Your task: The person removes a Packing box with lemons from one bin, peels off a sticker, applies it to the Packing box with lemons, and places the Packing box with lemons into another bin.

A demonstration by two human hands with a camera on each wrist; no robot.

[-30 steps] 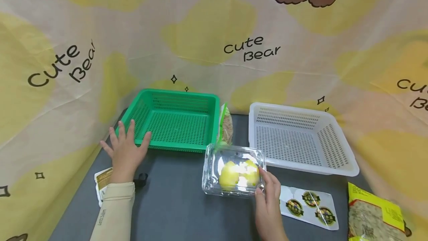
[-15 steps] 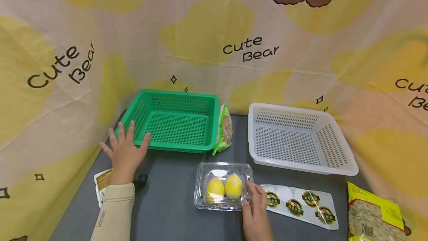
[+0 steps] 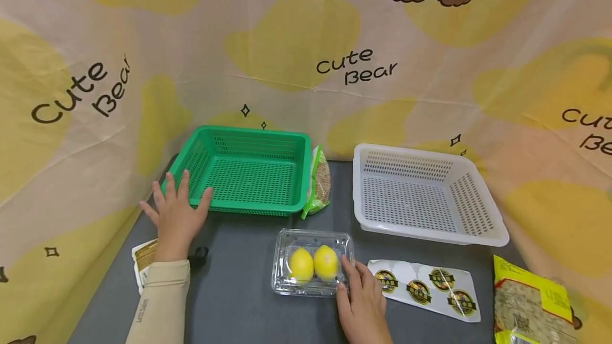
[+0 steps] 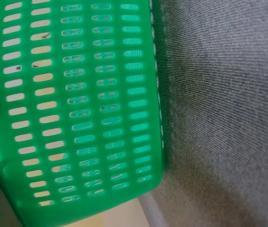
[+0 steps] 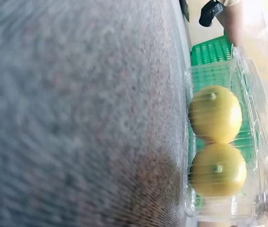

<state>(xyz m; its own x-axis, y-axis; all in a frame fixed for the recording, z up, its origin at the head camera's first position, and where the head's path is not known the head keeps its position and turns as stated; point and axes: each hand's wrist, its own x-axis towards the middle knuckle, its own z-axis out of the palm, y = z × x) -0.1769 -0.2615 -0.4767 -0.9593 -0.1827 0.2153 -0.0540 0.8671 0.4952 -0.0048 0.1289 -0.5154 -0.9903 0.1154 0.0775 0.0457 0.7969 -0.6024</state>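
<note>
A clear plastic clamshell box (image 3: 282, 248) sits on the dark grey table with two lemons (image 3: 301, 265) inside. My right hand (image 3: 362, 299) grips its right end, the thumb at the near corner and fingers along the edge. In the right wrist view the lemons (image 5: 216, 113) show through the box wall (image 5: 261, 99), and just a bit of my hand shows at the frame's edge. My left hand (image 3: 176, 222) has its fingers spread at the near left corner of a green perforated basket (image 3: 260, 209). The left wrist view shows the basket's side wall (image 4: 86, 113) up close.
A white perforated basket (image 3: 430, 235) stands at the back right. Next to the green basket leans a green-edged food bag (image 3: 320, 182). A sticker sheet (image 3: 425, 290) lies right of the box, a yellow bag (image 3: 533, 301) at far right. Behind my left wrist lies a packet (image 3: 143, 259).
The box came toward me and to the left, down onto the table, in my right hand's grip. More of the green-edged bag and sticker sheet shows. My left hand stayed at the basket.
</note>
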